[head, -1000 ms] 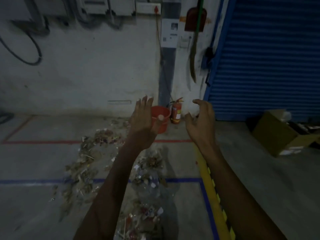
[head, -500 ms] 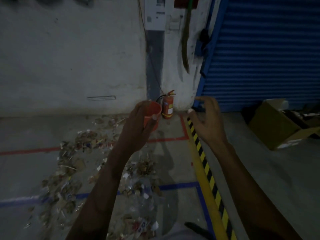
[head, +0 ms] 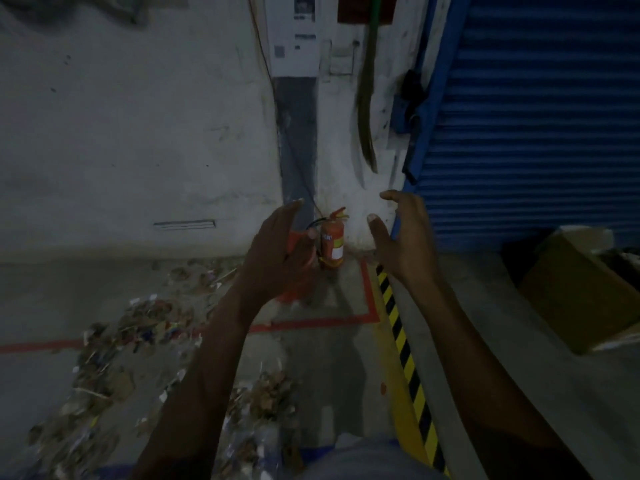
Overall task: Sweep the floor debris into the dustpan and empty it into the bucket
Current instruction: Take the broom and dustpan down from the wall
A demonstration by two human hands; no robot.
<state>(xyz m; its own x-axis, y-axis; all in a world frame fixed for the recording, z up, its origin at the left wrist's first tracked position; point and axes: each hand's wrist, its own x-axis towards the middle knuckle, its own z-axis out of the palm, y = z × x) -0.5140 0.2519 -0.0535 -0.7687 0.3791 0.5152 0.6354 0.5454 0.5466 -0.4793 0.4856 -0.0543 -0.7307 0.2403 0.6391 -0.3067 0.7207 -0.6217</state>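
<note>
Both my arms stretch forward over the dim floor. My left hand [head: 277, 251] is raised with relaxed fingers in front of a red bucket [head: 298, 294] that stands on the floor near the wall; the hand hides most of it. My right hand [head: 403, 237] hovers to the right, fingers loosely spread, holding nothing. Debris [head: 138, 341] of paper scraps and dry bits lies scattered across the floor at the left and lower middle. A green broom handle [head: 367, 81] hangs on the wall above. No dustpan is in view.
A red fire extinguisher [head: 332, 239] stands against the wall just right of the bucket. A blue roller shutter [head: 536, 116] fills the right. A cardboard box [head: 581, 289] sits at right. Red floor tape [head: 311, 323] and a yellow-black stripe [head: 401, 341] mark the floor.
I have moved closer to the wall; the bucket and extinguisher appear larger and nearer. Both hands stay raised and empty.
</note>
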